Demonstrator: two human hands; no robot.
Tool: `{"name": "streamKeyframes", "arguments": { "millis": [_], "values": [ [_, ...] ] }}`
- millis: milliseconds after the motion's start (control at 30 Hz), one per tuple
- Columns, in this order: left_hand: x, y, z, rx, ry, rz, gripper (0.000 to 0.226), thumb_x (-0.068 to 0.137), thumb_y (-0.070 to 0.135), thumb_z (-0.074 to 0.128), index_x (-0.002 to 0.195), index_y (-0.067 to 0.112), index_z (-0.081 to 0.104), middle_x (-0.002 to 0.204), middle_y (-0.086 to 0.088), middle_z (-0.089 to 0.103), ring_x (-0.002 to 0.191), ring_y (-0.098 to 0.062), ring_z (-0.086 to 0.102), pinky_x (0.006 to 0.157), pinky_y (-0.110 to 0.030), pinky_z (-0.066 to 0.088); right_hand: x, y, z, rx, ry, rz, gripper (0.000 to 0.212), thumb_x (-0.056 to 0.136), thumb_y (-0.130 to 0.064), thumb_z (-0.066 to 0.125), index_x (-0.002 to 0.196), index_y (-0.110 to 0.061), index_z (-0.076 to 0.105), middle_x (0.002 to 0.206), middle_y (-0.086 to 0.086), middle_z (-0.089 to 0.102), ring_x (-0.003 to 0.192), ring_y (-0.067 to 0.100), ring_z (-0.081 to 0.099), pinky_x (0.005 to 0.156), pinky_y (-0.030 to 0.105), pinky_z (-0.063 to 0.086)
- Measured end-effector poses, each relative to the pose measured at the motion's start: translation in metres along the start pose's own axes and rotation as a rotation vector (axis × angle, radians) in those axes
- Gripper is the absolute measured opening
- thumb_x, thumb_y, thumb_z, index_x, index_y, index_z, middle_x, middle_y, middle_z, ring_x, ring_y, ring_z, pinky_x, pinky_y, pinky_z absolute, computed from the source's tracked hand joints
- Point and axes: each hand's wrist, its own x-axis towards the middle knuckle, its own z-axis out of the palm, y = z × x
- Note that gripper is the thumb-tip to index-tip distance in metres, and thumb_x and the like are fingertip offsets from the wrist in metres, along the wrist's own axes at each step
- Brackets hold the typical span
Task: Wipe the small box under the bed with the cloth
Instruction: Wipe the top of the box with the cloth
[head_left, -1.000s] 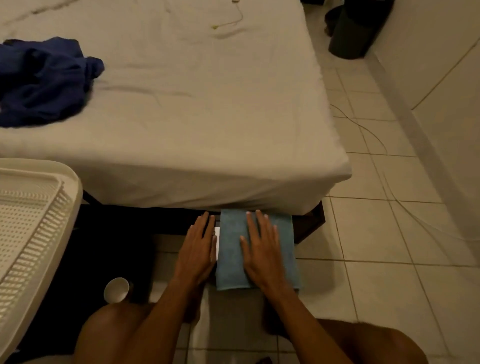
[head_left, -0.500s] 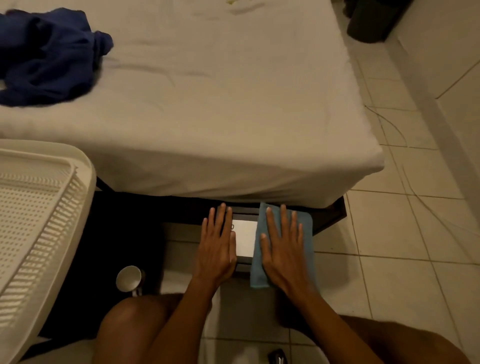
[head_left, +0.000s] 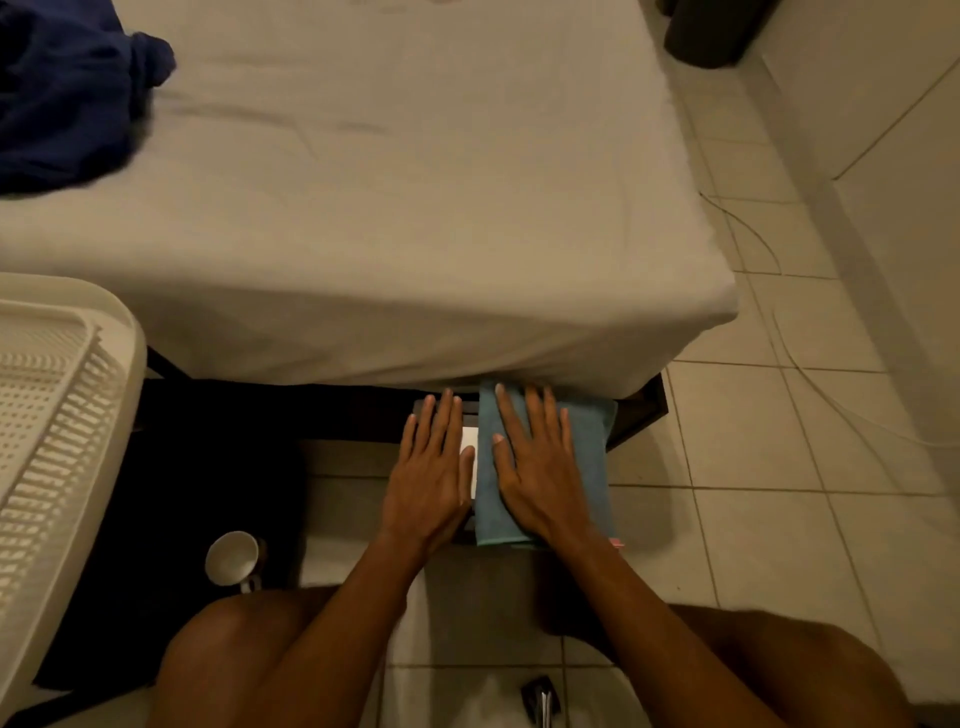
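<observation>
The small box (head_left: 468, 441) lies on the floor at the foot of the bed, half under the mattress edge; only a thin white strip of its top shows between my hands. A folded blue cloth (head_left: 589, 467) covers the box's right part. My right hand (head_left: 537, 467) lies flat on the cloth, fingers spread, pressing it down. My left hand (head_left: 431, 467) rests flat on the box's left side, fingers pointing toward the bed.
The bed (head_left: 389, 208) with a white sheet fills the upper view, a dark blue garment (head_left: 62, 88) on it. A white plastic rack (head_left: 57, 415) stands at left, a white mug (head_left: 234, 558) on a dark mat near my left knee. Tiled floor (head_left: 753, 493) and thin cables lie right.
The cloth under my right hand slid right, uncovering the white top, then came back left toward my left hand. The left hand stayed on the box.
</observation>
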Motion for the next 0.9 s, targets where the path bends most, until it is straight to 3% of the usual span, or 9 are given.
{"name": "streamKeyframes", "arguments": {
  "millis": [267, 500, 767, 900],
  "values": [
    [0.011, 0.001, -0.003, -0.100, -0.088, 0.098, 0.059, 0.104, 0.040, 0.012, 0.155, 0.016, -0.007, 0.163, 0.000, -0.013, 0.151, -0.009, -0.015, 0.123, -0.028, -0.008, -0.020, 0.015, 0.002, -0.022, 0.042, 0.074, 0.061, 0.105, -0.043, 0.025, 0.157, -0.034, -0.005, 0.166, -0.001, -0.011, 0.151, 0.013, -0.016, 0.122, 0.036, -0.012],
    [-0.003, 0.007, -0.004, -0.108, -0.053, 0.046, 0.061, 0.103, 0.041, 0.011, 0.156, 0.017, -0.005, 0.164, 0.002, -0.010, 0.150, -0.008, -0.015, 0.123, -0.028, -0.006, -0.011, 0.020, -0.005, -0.043, 0.038, 0.085, 0.062, 0.102, -0.051, 0.018, 0.157, -0.035, -0.004, 0.167, 0.001, -0.005, 0.152, 0.014, -0.011, 0.124, 0.041, -0.003],
    [-0.013, 0.016, 0.003, -0.103, -0.022, -0.004, 0.062, 0.104, 0.038, 0.018, 0.156, 0.014, -0.002, 0.165, -0.003, -0.008, 0.152, -0.013, -0.011, 0.124, -0.033, 0.001, -0.004, 0.027, -0.007, -0.049, 0.020, 0.039, 0.063, 0.103, -0.049, 0.024, 0.157, -0.034, -0.005, 0.167, 0.002, -0.003, 0.153, 0.014, -0.010, 0.125, 0.042, -0.001],
    [-0.007, 0.022, 0.007, -0.091, 0.008, -0.049, 0.062, 0.103, 0.039, 0.018, 0.157, 0.011, 0.003, 0.165, -0.005, -0.003, 0.152, -0.014, -0.010, 0.123, -0.030, -0.003, -0.005, 0.030, -0.007, -0.062, 0.027, 0.002, 0.064, 0.104, -0.047, 0.027, 0.157, -0.033, -0.005, 0.167, 0.002, -0.001, 0.153, 0.015, -0.007, 0.125, 0.042, 0.000]
  ]
}}
